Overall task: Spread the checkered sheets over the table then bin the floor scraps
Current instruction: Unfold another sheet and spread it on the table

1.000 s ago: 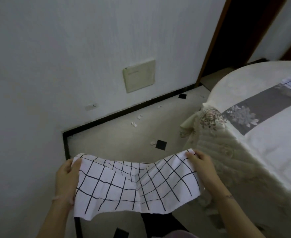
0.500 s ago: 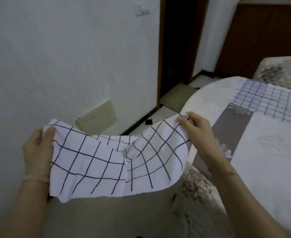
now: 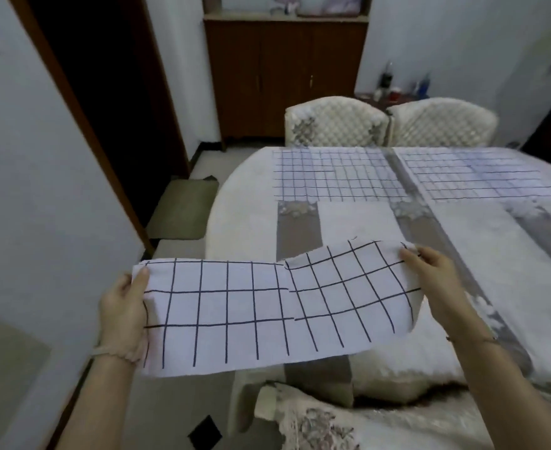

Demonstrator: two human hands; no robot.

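I hold a white sheet with a black grid [image 3: 267, 306] stretched between both hands, over the near left edge of the table [image 3: 482, 287]. My left hand [image 3: 124, 306] pinches its left edge off the table's side. My right hand [image 3: 436, 271] pinches the upper right corner above the tabletop. The sheet has a crease down its middle. Two checkered sheets [image 3: 336, 175] [image 3: 482, 175] lie flat side by side along the table's far edge. The table has a cream cloth with grey bands.
Two padded chairs [image 3: 336, 125] [image 3: 443, 125] stand behind the table, another chair back [image 3: 316, 420] sits close below me. A dark doorway [image 3: 105, 92] and a mat [image 3: 183, 209] are at the left. A wooden cabinet [image 3: 284, 79] stands at the back.
My view has swung from the floor and wall up to the table. Both hands have carried the sheet up and to the right, and its right part now hangs over the tabletop.
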